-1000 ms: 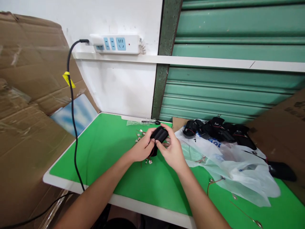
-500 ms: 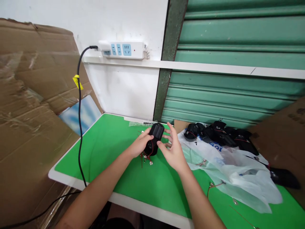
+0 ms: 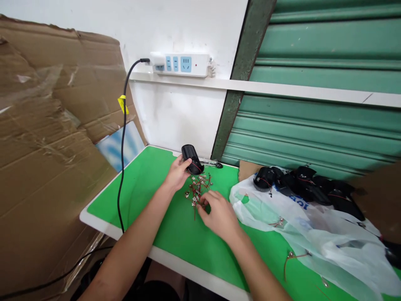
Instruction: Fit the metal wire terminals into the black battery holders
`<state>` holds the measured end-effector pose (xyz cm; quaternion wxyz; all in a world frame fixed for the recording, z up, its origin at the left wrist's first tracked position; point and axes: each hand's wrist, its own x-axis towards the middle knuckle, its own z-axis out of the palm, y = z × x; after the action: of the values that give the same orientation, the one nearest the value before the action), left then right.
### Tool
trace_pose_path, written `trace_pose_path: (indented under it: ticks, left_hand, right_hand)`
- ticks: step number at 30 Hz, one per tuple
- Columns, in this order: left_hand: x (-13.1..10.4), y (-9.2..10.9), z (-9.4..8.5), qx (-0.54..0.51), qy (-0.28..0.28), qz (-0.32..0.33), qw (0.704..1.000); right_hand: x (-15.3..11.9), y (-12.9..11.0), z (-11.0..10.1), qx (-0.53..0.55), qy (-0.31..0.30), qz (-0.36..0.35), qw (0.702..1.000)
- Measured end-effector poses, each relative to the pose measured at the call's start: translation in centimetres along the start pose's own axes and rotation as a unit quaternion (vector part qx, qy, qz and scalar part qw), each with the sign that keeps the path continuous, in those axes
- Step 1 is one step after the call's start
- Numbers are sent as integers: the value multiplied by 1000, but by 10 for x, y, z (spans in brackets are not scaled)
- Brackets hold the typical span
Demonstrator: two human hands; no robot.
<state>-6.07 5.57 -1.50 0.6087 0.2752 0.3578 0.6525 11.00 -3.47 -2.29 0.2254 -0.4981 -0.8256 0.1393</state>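
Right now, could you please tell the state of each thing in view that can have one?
Black case: held in the left hand, tilted.
Small wired parts: loose, heaped.
Right hand: fingers bent at them; grip unclear.
Power strip: one plug in.
Plastic bag: crumpled, other black cases on top.
Shutter: down, where visible.

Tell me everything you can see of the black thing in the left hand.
The black piece looks like shiny plastic, rounded, with a ribbed section toward its far end and a thin red wire across the nearer end. The left hand holds it slanted, thumb on top, beyond the small wired parts. Its underside is hidden.
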Motion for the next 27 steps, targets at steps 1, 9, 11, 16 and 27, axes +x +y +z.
trace_pose_path:
  ticks: [1, 9, 11, 16, 27]
  left_hand:
    - [-1, -1, 1, 4, 2, 4, 1000]
    - [-6, 1, 10, -17, 32, -8, 999]
    - [-8, 2, 11, -19, 14, -29, 999]
    - [-10, 2, 13, 1, -27, -26, 999]
    - [-27, -20, 20, 89, -120, -159, 976]
  right_hand:
    - [0, -3, 5, -10, 2, -6, 1000]
    - [6, -14, 35, -94, 16, -52, 994]
    - [5, -15, 34, -100, 22, -53, 993]
    - [3, -10, 9, 88, 43, -58, 993]
    - [17, 37, -34, 490, 228, 133, 831]
